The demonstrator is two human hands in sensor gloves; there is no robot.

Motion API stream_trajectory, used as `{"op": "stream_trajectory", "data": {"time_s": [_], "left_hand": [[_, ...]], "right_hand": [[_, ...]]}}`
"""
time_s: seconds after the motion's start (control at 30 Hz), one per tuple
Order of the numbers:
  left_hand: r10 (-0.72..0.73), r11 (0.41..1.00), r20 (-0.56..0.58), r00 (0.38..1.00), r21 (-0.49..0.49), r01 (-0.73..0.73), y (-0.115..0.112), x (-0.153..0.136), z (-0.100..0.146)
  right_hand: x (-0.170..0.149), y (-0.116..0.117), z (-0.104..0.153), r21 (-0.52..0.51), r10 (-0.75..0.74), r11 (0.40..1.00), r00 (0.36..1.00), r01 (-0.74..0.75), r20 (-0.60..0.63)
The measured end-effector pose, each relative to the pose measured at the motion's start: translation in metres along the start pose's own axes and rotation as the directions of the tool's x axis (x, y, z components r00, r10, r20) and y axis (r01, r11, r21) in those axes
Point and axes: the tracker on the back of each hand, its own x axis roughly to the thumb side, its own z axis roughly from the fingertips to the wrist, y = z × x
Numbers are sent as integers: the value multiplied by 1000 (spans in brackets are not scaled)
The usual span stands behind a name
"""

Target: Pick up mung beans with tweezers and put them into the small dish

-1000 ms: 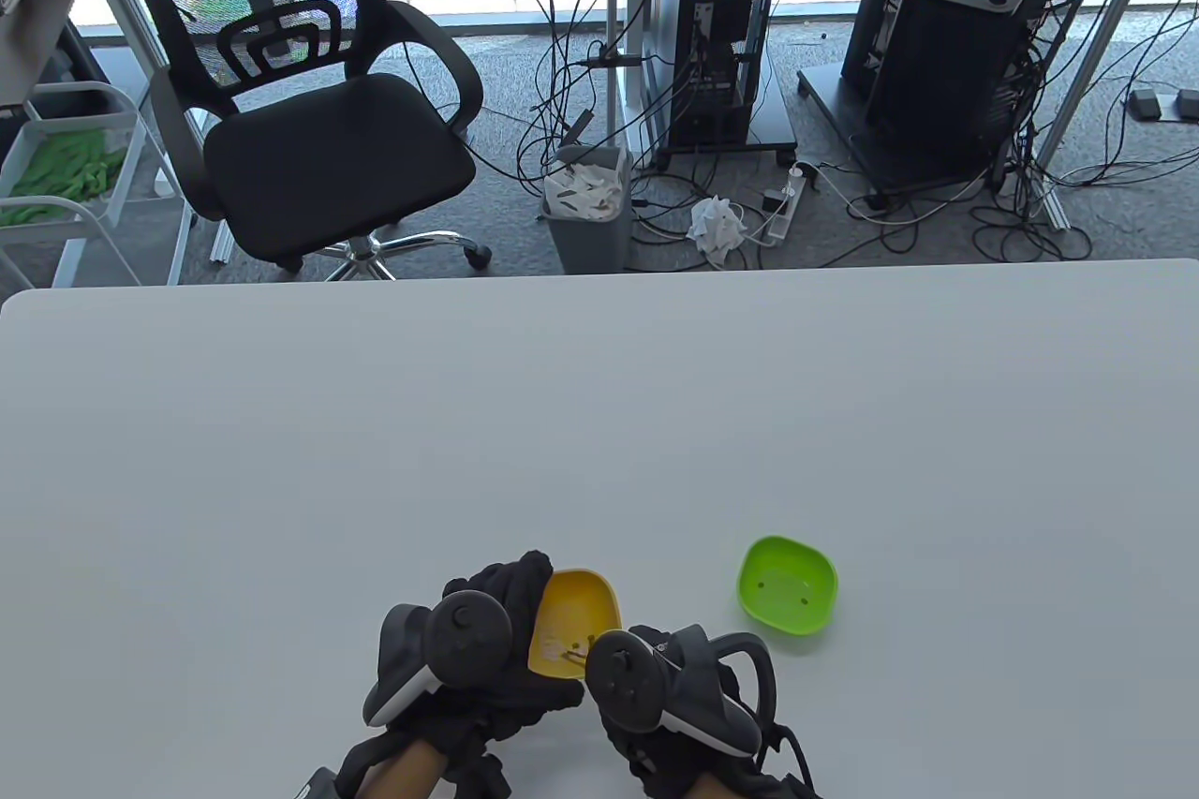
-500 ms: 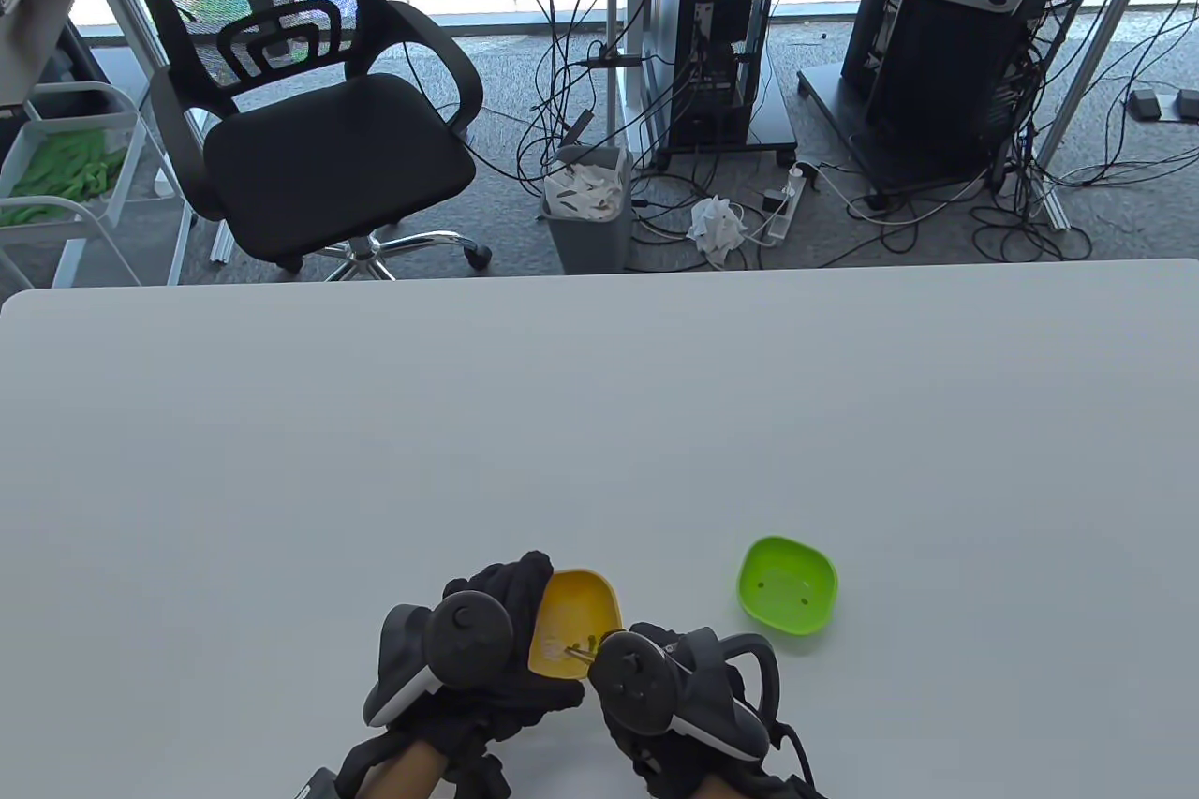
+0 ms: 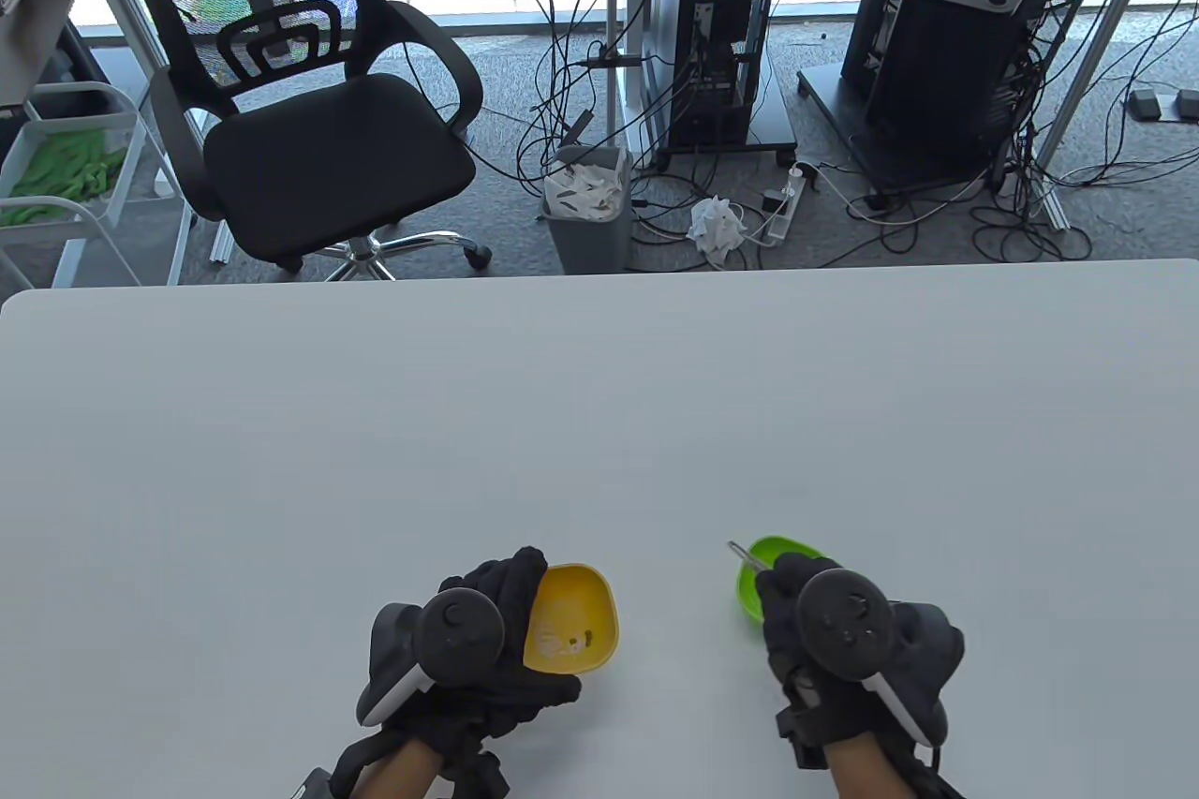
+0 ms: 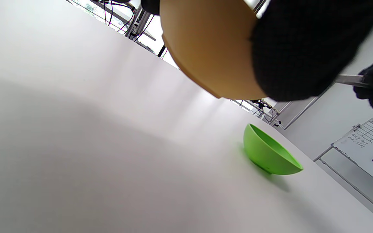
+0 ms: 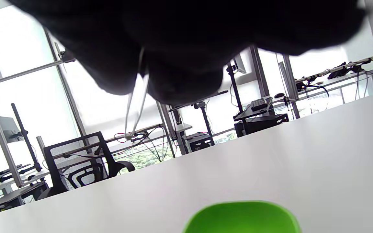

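My left hand (image 3: 496, 626) grips the left rim of a yellow dish (image 3: 581, 612) and holds it tilted off the table; several mung beans (image 3: 573, 642) lie in it. Its underside fills the top of the left wrist view (image 4: 206, 48). My right hand (image 3: 796, 588) holds metal tweezers (image 3: 747, 554) over the near part of the green dish (image 3: 754, 588). In the right wrist view the tweezers (image 5: 136, 106) hang with tips nearly together above the green dish (image 5: 241, 216). I cannot tell whether a bean sits in the tips. The left wrist view shows the green dish (image 4: 269, 152) and the tweezers (image 4: 346, 80).
The white table (image 3: 599, 424) stretches far beyond the dishes. An office chair (image 3: 309, 125), a bin (image 3: 585, 204) and computer towers (image 3: 717, 40) stand on the floor past the far edge.
My right hand has moved right with the tweezers, from the yellow dish to over the green dish. My left hand still holds the yellow dish in about the same place.
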Motion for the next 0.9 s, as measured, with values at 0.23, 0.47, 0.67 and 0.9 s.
{"op": "stream_trajectory", "data": {"time_s": [0.23, 0.47, 0.67, 0.9], "left_hand": [[-4, 1000, -4, 1000, -2, 4, -1, -1, -1], [-2, 1000, -10, 1000, -4, 2, -1, -1, 0], [-4, 1000, -7, 1000, -6, 4, -1, 0, 0], [-3, 1000, -7, 1000, -4, 3, -1, 0, 1]], "right_hand": [[-30, 20, -1, 41, 23, 999, 996, -20, -84], [-35, 28, -1, 77, 17, 997, 995, -10, -99], [-37, 29, 0, 83, 4, 997, 994, 5, -112], [-38, 29, 1, 83, -4, 996, 992, 14, -125]]}}
